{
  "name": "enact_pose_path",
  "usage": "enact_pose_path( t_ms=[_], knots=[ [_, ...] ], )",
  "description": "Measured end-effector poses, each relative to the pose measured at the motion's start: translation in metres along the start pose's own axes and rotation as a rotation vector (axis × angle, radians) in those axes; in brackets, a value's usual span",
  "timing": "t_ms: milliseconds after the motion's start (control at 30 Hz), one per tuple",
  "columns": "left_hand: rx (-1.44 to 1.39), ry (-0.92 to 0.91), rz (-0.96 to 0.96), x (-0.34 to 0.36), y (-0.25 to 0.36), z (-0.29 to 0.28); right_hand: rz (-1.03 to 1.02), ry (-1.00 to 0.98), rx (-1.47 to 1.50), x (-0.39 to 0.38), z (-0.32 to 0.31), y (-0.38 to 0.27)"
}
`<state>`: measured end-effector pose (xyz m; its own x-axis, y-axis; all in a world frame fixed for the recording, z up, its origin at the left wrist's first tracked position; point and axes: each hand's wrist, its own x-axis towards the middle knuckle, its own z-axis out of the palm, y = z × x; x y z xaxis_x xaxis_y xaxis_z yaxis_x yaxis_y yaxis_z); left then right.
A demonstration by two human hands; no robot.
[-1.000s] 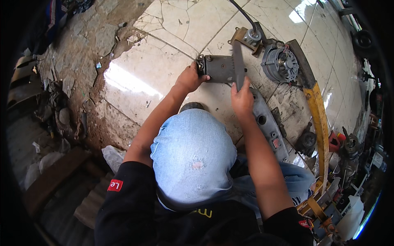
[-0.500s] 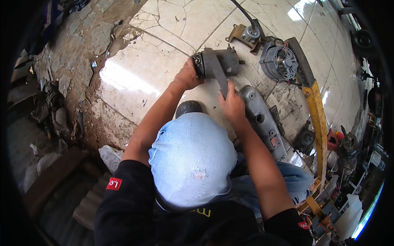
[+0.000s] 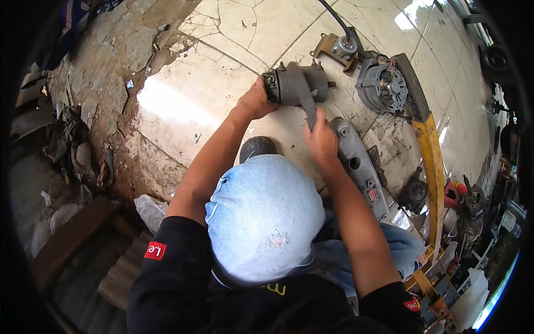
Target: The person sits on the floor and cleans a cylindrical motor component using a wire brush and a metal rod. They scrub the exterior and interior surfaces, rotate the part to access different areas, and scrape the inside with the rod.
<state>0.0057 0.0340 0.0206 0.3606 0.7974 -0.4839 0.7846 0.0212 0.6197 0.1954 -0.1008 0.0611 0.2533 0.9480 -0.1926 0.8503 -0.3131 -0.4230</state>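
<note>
My left hand (image 3: pixel 257 101) grips the end of a dark cylindrical motor (image 3: pixel 318 82) lying on the tiled floor, which has small posts on top and a short shaft at the right. My right hand (image 3: pixel 321 135) is closed on a long, flat, dark tool (image 3: pixel 305 92), slightly blurred, laid across the motor's middle. Right of the motor lie a grey alternator (image 3: pixel 381 86) and, behind it, a brass-coloured bracket with a round fitting (image 3: pixel 343 47). Beside my right forearm lies a long grey metal cover (image 3: pixel 361 172). My denim knee (image 3: pixel 261 217) and a dark shoe (image 3: pixel 257 149) are below the hands.
A yellow-and-dark metal beam (image 3: pixel 425 150) runs along the right, with assorted parts (image 3: pixel 473 217) beyond it. At the left are broken concrete (image 3: pixel 100 61), plastic bags (image 3: pixel 150 214) and a rusty metal bar (image 3: pixel 72 239). A black hose (image 3: pixel 334 16) reaches the bracket.
Compared with a second ago, my right hand and the tool have shifted left onto the motor's middle, with a slight move rightward since the half-second frame. The motor has rotated slightly, showing its posts.
</note>
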Motion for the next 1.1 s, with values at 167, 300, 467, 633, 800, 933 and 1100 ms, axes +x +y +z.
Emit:
enact_pose_path(
  t_ms=[167, 300, 467, 633, 800, 933, 1100],
  knots=[
    [0.010, 0.007, 0.033, -0.004, 0.010, -0.007, 0.279, 0.158, 0.179, 0.009, 0.004, 0.013],
    [-0.023, -0.073, -0.032, -0.002, 0.013, -0.014, -0.109, -0.054, -0.068, -0.009, 0.010, -0.002],
    [0.041, -0.027, -0.030, 0.001, 0.011, -0.007, 0.190, 0.080, 0.119, 0.002, 0.018, 0.005],
    [-0.002, -0.042, -0.010, 0.004, 0.010, -0.013, 0.137, 0.037, 0.093, 0.004, 0.018, 0.002],
    [0.065, -0.110, -0.034, 0.010, 0.008, -0.022, 0.045, -0.030, 0.023, 0.002, 0.019, 0.000],
    [0.070, -0.122, -0.037, 0.015, 0.012, -0.027, 0.106, -0.021, 0.074, 0.013, 0.013, 0.002],
    [0.067, -0.121, -0.038, 0.012, 0.009, -0.027, 0.023, -0.132, 0.031, -0.004, 0.002, -0.004]
  ],
)
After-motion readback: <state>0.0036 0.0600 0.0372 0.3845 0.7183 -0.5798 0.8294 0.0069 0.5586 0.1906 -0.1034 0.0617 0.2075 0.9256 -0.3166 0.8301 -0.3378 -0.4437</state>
